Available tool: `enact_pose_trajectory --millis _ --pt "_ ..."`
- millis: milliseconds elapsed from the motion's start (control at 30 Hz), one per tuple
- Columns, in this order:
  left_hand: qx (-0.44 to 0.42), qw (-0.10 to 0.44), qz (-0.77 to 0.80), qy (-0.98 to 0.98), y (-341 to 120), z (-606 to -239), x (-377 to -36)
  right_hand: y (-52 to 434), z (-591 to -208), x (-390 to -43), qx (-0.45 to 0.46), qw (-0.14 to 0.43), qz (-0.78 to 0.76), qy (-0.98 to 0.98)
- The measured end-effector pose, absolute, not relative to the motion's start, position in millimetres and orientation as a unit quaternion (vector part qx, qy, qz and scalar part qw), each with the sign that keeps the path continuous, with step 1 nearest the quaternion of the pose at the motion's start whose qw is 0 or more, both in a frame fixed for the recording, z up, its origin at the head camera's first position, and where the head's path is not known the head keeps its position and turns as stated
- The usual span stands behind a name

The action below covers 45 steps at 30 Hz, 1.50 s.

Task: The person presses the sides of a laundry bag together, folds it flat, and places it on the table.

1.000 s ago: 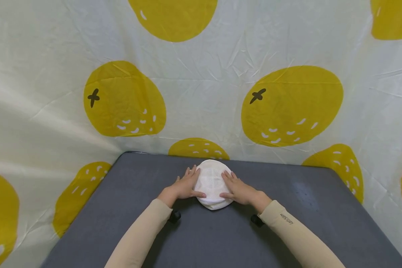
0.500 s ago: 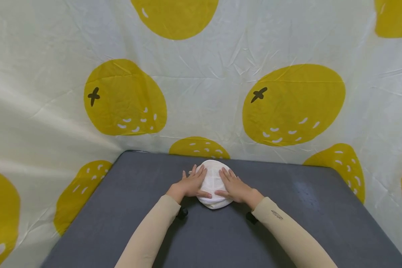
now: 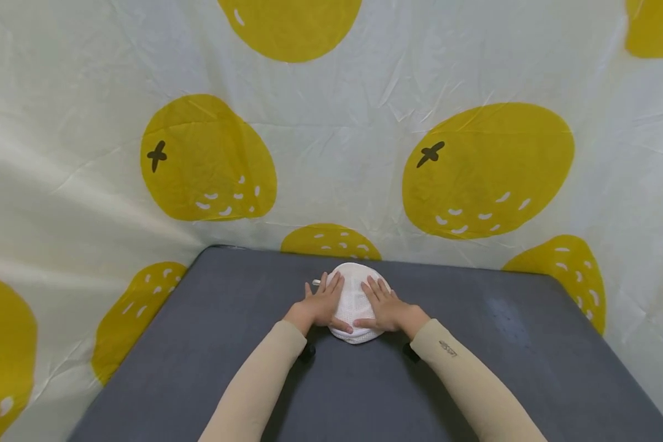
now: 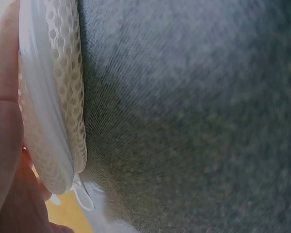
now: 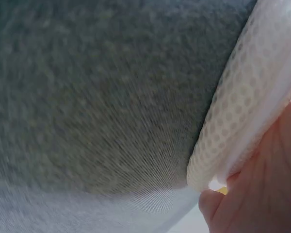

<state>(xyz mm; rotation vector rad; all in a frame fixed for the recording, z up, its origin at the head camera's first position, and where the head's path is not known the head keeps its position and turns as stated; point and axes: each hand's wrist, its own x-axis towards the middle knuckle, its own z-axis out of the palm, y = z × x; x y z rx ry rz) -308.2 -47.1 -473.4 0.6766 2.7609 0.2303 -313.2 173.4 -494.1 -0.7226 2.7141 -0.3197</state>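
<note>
A round white mesh pouch [image 3: 355, 294] lies on the grey table [image 3: 210, 344] near its far edge. My left hand [image 3: 323, 304] rests flat on the pouch's left side, fingers straight and pointing away from me. My right hand [image 3: 385, 305] lies flat on its right side in the same way. The two thumbs nearly meet over the pouch's near edge. In the left wrist view the mesh pouch [image 4: 56, 107] shows its white zip edge and a small pull tab against the grey cloth. The right wrist view shows the pouch's [image 5: 252, 102] mesh rim beside my palm.
A white cloth backdrop [image 3: 331, 123] printed with large yellow fruit shapes surrounds the table on the far, left and right sides. The grey table surface [image 3: 519, 344] stretches wide to both sides of the pouch and toward me.
Both hands have slid inward over the pouch, so less of its top shows between them. The forearms have drawn closer together.
</note>
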Motion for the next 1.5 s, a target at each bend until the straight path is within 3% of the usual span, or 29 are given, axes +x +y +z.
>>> enact_pose_trajectory --millis 500,1000,1500 --pt "0.215 0.173 0.092 0.957 -43.2 -471.4 -311.3 172.6 -503.6 -320.1 -0.244 0.168 -0.121 0.947" --pt "0.214 0.154 0.068 0.962 -29.8 -477.5 -307.6 174.6 -487.7 -306.9 -0.28 0.157 -0.139 0.937" --pt "0.197 0.164 0.04 0.966 -33.1 -467.8 -321.7 161.1 -479.4 -334.4 -0.279 0.196 -0.114 0.933"
